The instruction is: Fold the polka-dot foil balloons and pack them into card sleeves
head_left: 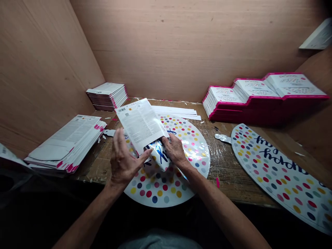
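My right hand (pixel 175 150) grips a folded foil balloon (pixel 161 156) with dark blue lettering, near the lower right corner of a printed white envelope (pixel 141 122). The upper part of the folded balloon is hidden by the envelope; I cannot tell how far it sits inside. My left hand (pixel 123 157) is open beside the envelope's left edge, fingers raised and thumb stretched toward the folded balloon. Beneath both hands a round, flat white foil balloon (pixel 160 193) with coloured dots lies on the cardboard-covered table, its silvery tail (pixel 109 132) pointing left.
Stacks of printed envelopes stand at left (pixel 70 133) and back left (pixel 106 91). Stepped stacks of pink-edged envelopes (pixel 259 91) line the back right. White paper strips (pixel 178 111) lie behind the balloon. Another dotted balloon (pixel 280 176) overhangs the right front edge. Wooden walls (pixel 166 48) enclose the table.
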`<act>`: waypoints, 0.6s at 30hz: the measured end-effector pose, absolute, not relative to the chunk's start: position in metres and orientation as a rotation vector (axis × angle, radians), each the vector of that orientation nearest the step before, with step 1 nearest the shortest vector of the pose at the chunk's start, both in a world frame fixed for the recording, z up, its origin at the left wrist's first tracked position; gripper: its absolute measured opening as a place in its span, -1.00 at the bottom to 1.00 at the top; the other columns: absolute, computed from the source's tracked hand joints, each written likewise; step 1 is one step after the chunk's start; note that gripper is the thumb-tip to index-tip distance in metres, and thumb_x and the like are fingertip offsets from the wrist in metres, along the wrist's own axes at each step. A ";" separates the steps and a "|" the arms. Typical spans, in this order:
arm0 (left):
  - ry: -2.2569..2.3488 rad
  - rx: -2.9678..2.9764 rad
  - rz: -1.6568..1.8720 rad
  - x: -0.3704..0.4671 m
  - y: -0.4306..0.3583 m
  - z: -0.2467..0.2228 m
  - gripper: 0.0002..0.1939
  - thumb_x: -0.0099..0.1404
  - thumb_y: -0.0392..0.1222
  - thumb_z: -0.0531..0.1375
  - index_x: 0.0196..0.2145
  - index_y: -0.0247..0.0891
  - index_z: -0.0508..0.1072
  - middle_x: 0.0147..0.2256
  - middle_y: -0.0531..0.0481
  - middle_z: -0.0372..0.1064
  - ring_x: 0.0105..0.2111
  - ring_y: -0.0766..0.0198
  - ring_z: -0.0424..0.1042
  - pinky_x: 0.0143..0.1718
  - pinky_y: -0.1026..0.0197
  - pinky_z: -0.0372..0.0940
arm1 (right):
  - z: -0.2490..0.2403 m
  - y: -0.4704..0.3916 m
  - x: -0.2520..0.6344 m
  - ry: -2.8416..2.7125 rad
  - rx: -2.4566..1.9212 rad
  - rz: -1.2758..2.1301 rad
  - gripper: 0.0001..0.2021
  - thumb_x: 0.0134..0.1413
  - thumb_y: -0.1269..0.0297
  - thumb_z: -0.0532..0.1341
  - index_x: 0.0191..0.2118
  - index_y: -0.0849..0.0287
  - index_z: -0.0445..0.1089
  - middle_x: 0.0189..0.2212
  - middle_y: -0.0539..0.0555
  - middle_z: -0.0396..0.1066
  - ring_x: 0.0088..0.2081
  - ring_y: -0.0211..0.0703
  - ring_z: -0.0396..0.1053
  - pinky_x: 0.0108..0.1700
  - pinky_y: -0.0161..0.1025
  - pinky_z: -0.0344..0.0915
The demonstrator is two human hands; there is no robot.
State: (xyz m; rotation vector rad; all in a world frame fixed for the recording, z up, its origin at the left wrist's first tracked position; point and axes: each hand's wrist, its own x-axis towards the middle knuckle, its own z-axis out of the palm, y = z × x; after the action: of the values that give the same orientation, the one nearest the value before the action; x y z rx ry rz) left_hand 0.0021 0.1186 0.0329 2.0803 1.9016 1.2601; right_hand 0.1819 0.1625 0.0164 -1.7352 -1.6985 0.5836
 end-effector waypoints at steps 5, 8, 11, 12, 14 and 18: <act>1.536 1.106 1.414 0.018 0.124 0.008 -0.44 0.08 0.13 0.30 -0.12 -0.36 0.39 -0.20 -0.22 0.53 -0.24 0.03 0.54 -0.20 0.05 0.45 | 0.020 0.143 0.187 -1.829 -1.466 0.534 -0.49 0.25 -0.05 0.09 0.11 0.26 0.26 0.02 0.29 0.39 0.07 0.07 0.35 0.03 -0.07 0.32; 1.523 1.003 1.536 0.022 0.121 0.004 -0.47 0.04 0.12 0.33 -0.18 -0.36 0.44 -0.20 -0.19 0.54 -0.24 0.07 0.54 -0.20 0.11 0.43 | 0.010 0.107 0.192 -2.083 -1.158 0.206 -0.18 0.13 -0.03 0.25 0.35 0.34 -0.04 0.33 0.42 0.01 0.37 0.21 -0.09 0.30 0.14 0.07; 1.374 1.058 1.450 0.026 0.105 0.012 -0.36 0.02 0.26 0.33 -0.12 -0.32 0.46 -0.18 -0.18 0.54 -0.17 0.01 0.53 -0.18 0.10 0.42 | -0.001 0.079 0.197 -2.198 -0.936 -0.042 -0.42 0.30 0.37 0.06 0.38 0.28 -0.04 0.30 0.35 0.11 0.38 0.06 -0.07 0.33 0.11 0.05; 1.272 1.059 1.411 0.028 0.101 0.016 -0.29 0.03 0.37 0.27 -0.10 -0.29 0.46 -0.16 -0.19 0.54 -0.13 -0.03 0.51 -0.16 0.07 0.42 | -0.004 0.074 0.199 -2.197 -0.890 -0.072 -0.46 0.30 0.46 -0.01 0.37 0.27 0.00 0.27 0.32 0.18 0.37 0.00 -0.02 0.32 0.07 0.09; 1.051 1.003 1.343 0.030 0.096 0.022 -0.12 0.03 0.58 0.06 -0.07 -0.26 0.48 -0.13 -0.22 0.52 -0.03 -0.10 0.46 -0.09 -0.01 0.40 | -0.004 0.070 0.203 -2.204 -0.812 -0.080 -0.50 0.31 0.53 -0.07 0.33 0.26 0.10 0.23 0.28 0.26 0.34 -0.06 0.04 0.30 0.00 0.16; 0.775 0.818 1.280 0.037 0.109 0.022 0.16 -0.06 0.73 -0.23 0.04 -0.28 0.45 -0.04 -0.25 0.48 0.10 -0.17 0.35 0.05 -0.11 0.32 | 0.002 0.074 0.206 -2.242 -0.720 -0.099 -0.59 0.33 0.51 -0.02 0.23 0.28 0.27 0.17 0.23 0.34 0.31 -0.10 0.11 0.27 -0.07 0.23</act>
State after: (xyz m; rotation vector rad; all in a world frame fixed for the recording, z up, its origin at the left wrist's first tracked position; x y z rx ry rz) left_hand 0.0371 0.1090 0.0222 0.8184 0.7745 1.2805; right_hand 0.2065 0.0737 0.0020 -0.7196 -2.2417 -0.0995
